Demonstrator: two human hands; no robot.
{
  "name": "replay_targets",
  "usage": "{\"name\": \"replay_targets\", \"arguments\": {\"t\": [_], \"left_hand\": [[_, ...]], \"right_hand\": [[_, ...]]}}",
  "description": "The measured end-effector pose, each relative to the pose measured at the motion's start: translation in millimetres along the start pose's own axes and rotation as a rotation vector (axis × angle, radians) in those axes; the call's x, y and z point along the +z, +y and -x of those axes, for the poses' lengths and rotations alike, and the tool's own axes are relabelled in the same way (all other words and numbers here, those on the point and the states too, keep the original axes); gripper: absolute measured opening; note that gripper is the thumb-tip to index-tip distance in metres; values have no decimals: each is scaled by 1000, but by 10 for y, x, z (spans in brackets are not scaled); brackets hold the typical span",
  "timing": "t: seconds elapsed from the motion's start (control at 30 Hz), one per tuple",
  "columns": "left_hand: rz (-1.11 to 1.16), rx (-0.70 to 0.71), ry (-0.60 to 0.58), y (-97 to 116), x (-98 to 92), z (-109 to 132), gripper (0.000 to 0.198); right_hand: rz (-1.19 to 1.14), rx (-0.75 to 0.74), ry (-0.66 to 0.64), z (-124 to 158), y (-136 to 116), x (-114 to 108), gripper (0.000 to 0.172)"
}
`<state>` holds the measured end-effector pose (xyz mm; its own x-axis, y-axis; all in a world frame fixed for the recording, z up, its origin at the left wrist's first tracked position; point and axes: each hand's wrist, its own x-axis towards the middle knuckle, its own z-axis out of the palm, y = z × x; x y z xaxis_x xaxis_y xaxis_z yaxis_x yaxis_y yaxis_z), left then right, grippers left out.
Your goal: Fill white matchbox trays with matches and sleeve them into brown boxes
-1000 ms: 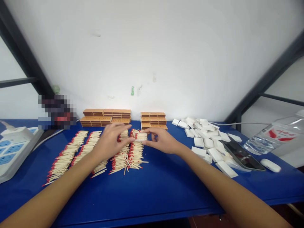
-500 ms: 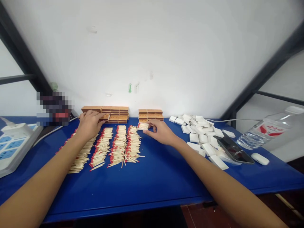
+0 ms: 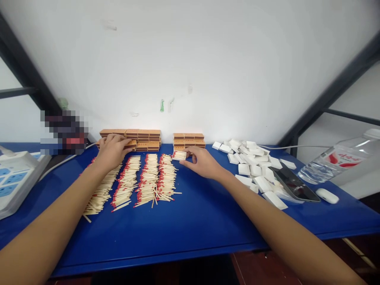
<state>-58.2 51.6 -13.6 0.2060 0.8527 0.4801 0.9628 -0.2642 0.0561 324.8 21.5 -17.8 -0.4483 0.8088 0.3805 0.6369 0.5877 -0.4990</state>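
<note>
Your right hand [image 3: 202, 162] is pinching a filled matchbox tray [image 3: 179, 155] between thumb and fingertips, clamped on its right end. The tray is sitting low over the blue table [image 3: 190, 225] at 12 o'clock, just in front of the smaller sleeve stack [image 3: 189, 140]. Its long axis is running 9 to 3, open face up. It is holding matchsticks lying lengthwise; which end the red heads are at is too small to tell.

Your left hand [image 3: 113, 152] is reaching to 11 o'clock, fingers curled together over an orange matchbox sleeve [image 3: 131, 144] at the front of the longer sleeve stack [image 3: 130, 135] against the wall.

Between your hands, rows of loose matches [image 3: 148, 180] are lying in bands running 12 to 6, a few strays crossing at the near end. At 2 o'clock a heap of empty white trays [image 3: 252, 162] is spreading toward a phone [image 3: 293, 185]. An earbud case [image 3: 327, 196] and a water bottle on its side [image 3: 338, 160] are lying at 3, and a power strip [image 3: 14, 178] at 9.
</note>
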Motion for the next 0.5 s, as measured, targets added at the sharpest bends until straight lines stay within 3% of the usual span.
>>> {"name": "replay_targets", "arguments": {"t": [0.17,0.3,0.4,0.5], "left_hand": [[26,7,-18,21,-32,-2,39],[49,2,58,112,-109,7,43],[211,30,110,323,-182,55,52],[524,26,36,657,-240,152,62]], "right_hand": [[5,-9,6,4,5,13,32],[17,9,27,6,-40,-10,29],[33,46,64,5,-83,-38,29],[26,52,113,6,-126,-54,28]]}}
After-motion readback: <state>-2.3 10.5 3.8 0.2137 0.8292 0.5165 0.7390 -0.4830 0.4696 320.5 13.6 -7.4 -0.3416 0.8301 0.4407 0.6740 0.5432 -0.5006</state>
